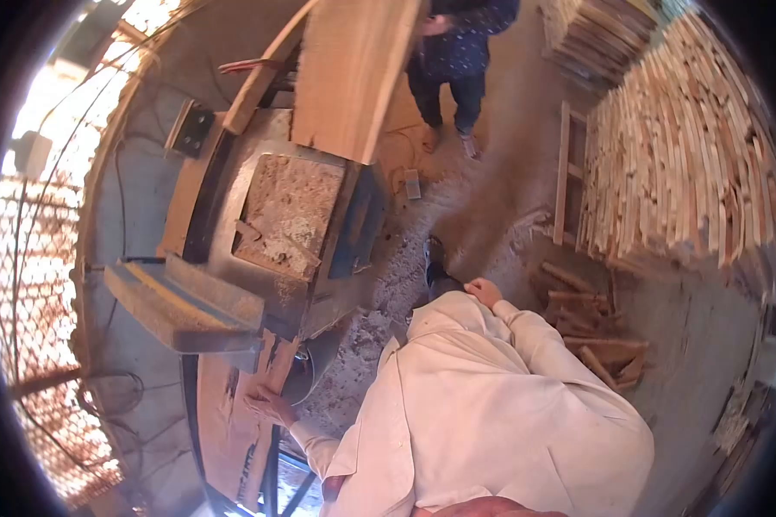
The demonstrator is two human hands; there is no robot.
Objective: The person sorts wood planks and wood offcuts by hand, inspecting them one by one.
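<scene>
My left hand (pixel 272 406) lies on a wooden board (pixel 233 431), its fingers spread on the surface near the right edge. The board has dark cracks and dark lettering, and its far end meets a metal woodworking machine (pixel 315 297). My right hand (pixel 485 291) rests low against my body by the thigh, fingers loosely bent, with nothing visible in it. A wide plank (pixel 353 73) extends from the machine's far end toward another person (pixel 457 60), whose hand is near its edge.
Sawdust and a wood scrap cover the machine's top (pixel 289 207). A dusty angled metal guard (pixel 190 302) juts out left. Stacked wood strips (pixel 681 155) stand at the right, with offcuts (pixel 599 327) on the floor nearby. Cables hang along the left wall, beside a bright lattice (pixel 43 302).
</scene>
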